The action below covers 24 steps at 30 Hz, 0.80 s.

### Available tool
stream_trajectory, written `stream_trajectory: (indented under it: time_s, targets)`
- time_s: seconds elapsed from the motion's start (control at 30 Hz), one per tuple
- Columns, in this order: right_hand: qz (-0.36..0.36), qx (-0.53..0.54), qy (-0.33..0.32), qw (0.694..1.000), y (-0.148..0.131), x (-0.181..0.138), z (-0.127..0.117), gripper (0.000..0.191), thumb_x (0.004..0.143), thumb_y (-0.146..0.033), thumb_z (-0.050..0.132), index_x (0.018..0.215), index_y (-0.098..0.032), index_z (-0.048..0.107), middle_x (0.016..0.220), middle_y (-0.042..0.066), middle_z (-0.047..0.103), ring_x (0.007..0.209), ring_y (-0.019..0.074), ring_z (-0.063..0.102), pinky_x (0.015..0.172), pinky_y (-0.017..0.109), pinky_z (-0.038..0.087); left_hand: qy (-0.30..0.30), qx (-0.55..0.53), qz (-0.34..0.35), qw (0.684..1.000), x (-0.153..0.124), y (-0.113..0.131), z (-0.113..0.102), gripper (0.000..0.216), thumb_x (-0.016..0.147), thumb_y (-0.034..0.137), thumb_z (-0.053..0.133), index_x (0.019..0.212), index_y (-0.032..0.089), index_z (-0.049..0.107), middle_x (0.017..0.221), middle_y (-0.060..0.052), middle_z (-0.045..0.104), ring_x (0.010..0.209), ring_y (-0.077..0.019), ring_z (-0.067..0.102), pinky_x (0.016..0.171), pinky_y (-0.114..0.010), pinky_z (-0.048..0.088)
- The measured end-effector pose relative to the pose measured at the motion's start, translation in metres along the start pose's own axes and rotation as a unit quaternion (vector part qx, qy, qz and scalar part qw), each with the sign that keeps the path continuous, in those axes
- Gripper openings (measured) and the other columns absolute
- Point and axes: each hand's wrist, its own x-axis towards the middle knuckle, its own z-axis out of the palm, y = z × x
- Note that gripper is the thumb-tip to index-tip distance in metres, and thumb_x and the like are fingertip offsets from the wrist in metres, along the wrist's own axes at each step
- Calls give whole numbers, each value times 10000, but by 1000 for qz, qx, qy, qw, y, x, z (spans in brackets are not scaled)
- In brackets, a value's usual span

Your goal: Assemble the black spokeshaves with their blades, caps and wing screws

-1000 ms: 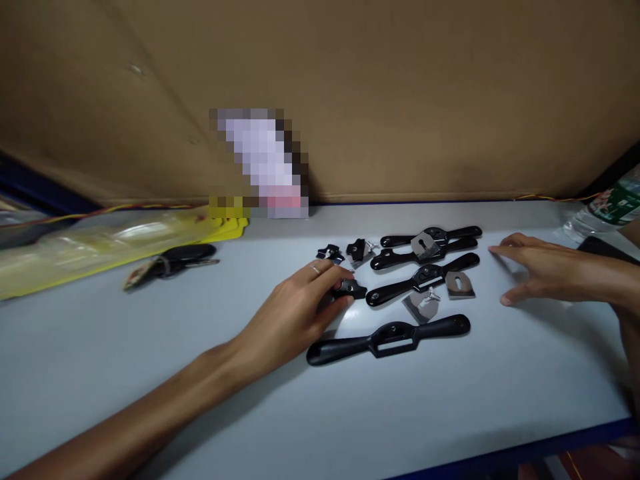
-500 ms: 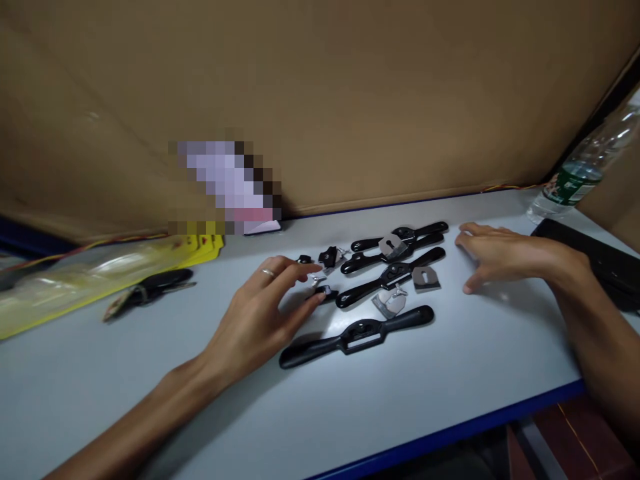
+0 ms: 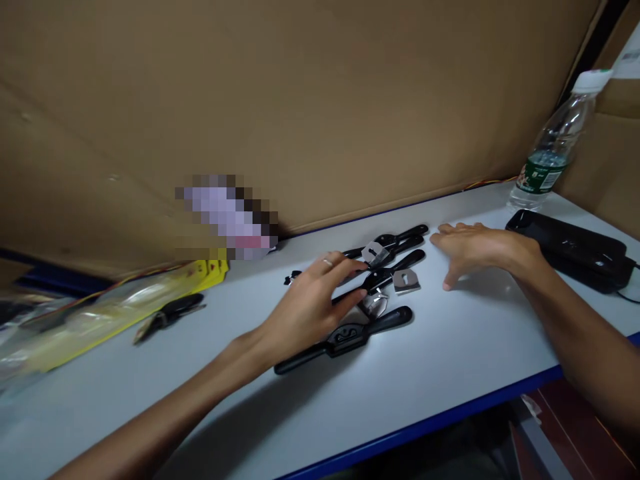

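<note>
Left hand (image 3: pixel 307 300) half-curled over frames (image 3: pixel 347 338), can't tell if holding. Right hand (image 3: pixel 475 250) spread, empty; blade (image 3: pixel 406 283) to its left.

Seeing high-gloss black on middle spokeshave body (image 3: pixel 414 258), softer satin black on nearest spokeshave body (image 3: pixel 347 339). Reads as smooth grey metal on slotted blade (image 3: pixel 407 287), bright silvery metal on small screw (image 3: pixel 381 294) and finger ring (image 3: pixel 327 263). Smooth, low-sheen finish on pale tabletop (image 3: pixel 475 340); matt brown cardboard on back panel (image 3: pixel 350 120). Clear glossy plastic for bottle (image 3: pixel 545 170); shiny black, plastic-looking, on oblong case (image 3: pixel 565 250); clear glossy plastic film on yellow packaging (image 3: pixel 125 312)
</note>
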Motion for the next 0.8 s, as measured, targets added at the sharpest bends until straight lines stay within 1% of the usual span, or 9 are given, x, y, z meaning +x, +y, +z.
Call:
stream_trajectory:
  time_s: [0.1, 0.13, 0.2, 0.27, 0.37, 0.5, 0.63, 0.73, 0.8]
  targets:
    - [-10, -19, 7, 1000, 0, 4, 2, 649, 665, -361, 867, 1254, -195, 651, 1486, 174, 514, 1348, 444, 483, 1103, 573, 410, -56, 34, 15, 998, 23, 13, 8, 292, 985, 302, 538, 1251, 199, 601, 1161, -104, 633, 1088, -279, 610, 908, -455, 544]
    - [-7, -22, 6, 1000, 1, 6, 2, 628, 663, -373, 867, 1229, -190, 665, 1462, 176, 531, 1335, 447, 494, 1094, 579, 415, -74, 43, 21, 996, 30, 16, 11, 295, 976, 287, 552, 1253, 196, 603, 1165, -109, 634, 1096, -287, 607, 907, -462, 547]
    - [1, -17, 6, 1000, 1, 8, 3, 609, 658, -382, 867, 1206, -195, 678, 1430, 172, 553, 1301, 451, 523, 1065, 584, 439, -88, 50, 25, 995, 41, 21, 18, 303, 957, 271, 584, 1247, 190, 613, 1179, -115, 631, 1099, -298, 604, 911, -474, 549]
    - [6, 0, 3, 1000, 2, 9, 2, 656, 658, -398, 866, 1253, -216, 658, 1426, 159, 562, 1249, 452, 566, 1005, 584, 489, -96, 53, 25, 994, 49, 23, 23, 318, 941, 276, 616, 1246, 186, 620, 1182, -118, 628, 1075, -299, 613, 900, -471, 552]
    - [12, 13, 1, 1000, 1, 9, 1, 701, 640, -402, 884, 1277, -229, 650, 1438, 157, 559, 1227, 476, 575, 961, 601, 513, -105, 57, 22, 993, 54, 23, 29, 362, 926, 281, 650, 1271, 180, 607, 1172, -119, 625, 1028, -292, 624, 886, -471, 551]
    - [16, 4, 8, 1000, -4, 7, -1, 560, 625, -326, 905, 1138, -199, 719, 1428, 158, 555, 1341, 517, 459, 1062, 659, 417, -113, 56, 21, 992, 57, 23, 29, 365, 929, 288, 648, 1272, 175, 595, 1152, -121, 625, 996, -290, 626, 863, -476, 549]
    - [25, 9, -6, 1000, -9, 4, -4, 490, 675, -287, 880, 1130, -205, 718, 1404, 151, 570, 1333, 492, 474, 1060, 662, 419, -116, 48, 27, 992, 58, 22, 29, 340, 940, 298, 630, 1258, 185, 589, 1166, -120, 624, 975, -272, 624, 860, -461, 546]
    - [32, 3, -16, 999, -10, 2, -5, 503, 693, -275, 868, 1160, -194, 701, 1446, 166, 533, 1367, 465, 449, 1095, 649, 400, -124, 43, 32, 991, 59, 23, 30, 311, 939, 279, 620, 1236, 187, 601, 1172, -120, 620, 1005, -274, 619, 887, -466, 537]
    - [34, 3, -11, 999, -10, 1, -5, 507, 679, -288, 873, 1147, -200, 700, 1446, 158, 532, 1380, 459, 435, 1098, 647, 399, -131, 41, 36, 990, 60, 25, 30, 289, 936, 248, 606, 1218, 186, 621, 1159, -121, 617, 1044, -289, 612, 906, -477, 528]
